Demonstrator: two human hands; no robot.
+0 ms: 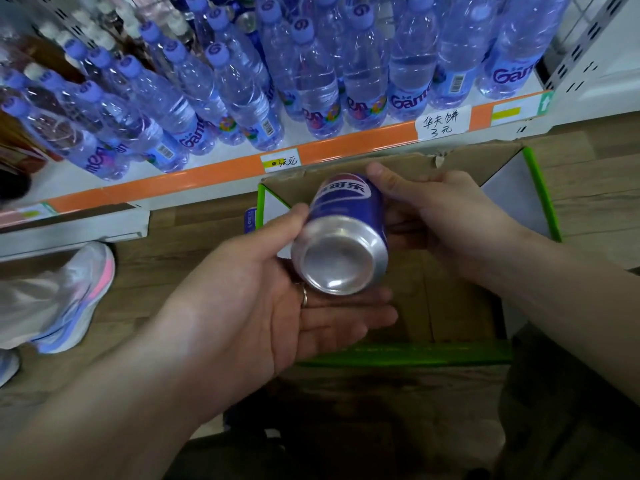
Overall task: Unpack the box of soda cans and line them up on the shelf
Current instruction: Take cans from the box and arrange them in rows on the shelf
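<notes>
Looking down through the head camera, I am seeing a blue soda can (346,233) lying on its side at the centre of the frame, its bare silver base (337,263) turned toward me and its printed end pointing up at the shelf (214,174). I am cradling it with the left hand (263,299), palm up: the fingers are lying nearly straight under the can while the thumb (287,220) is pressing against its left side, and a ring (304,296) is showing on one finger. The right hand (446,216) is closing on the can from the right, thumb (384,178) touching the far printed end, the other fingers curling out of sight behind the can. Directly below both hands, the cardboard box (450,306) with green edges is sitting open on the wooden floor (194,233); its visible bottom is showing only bare cardboard. Across the top of the frame, rows of purple-capped water bottles (311,81) are standing on the shelf, behind its orange price strip (346,143). At the left edge, a pink-and-white sneaker (69,299) is resting on the floor.
</notes>
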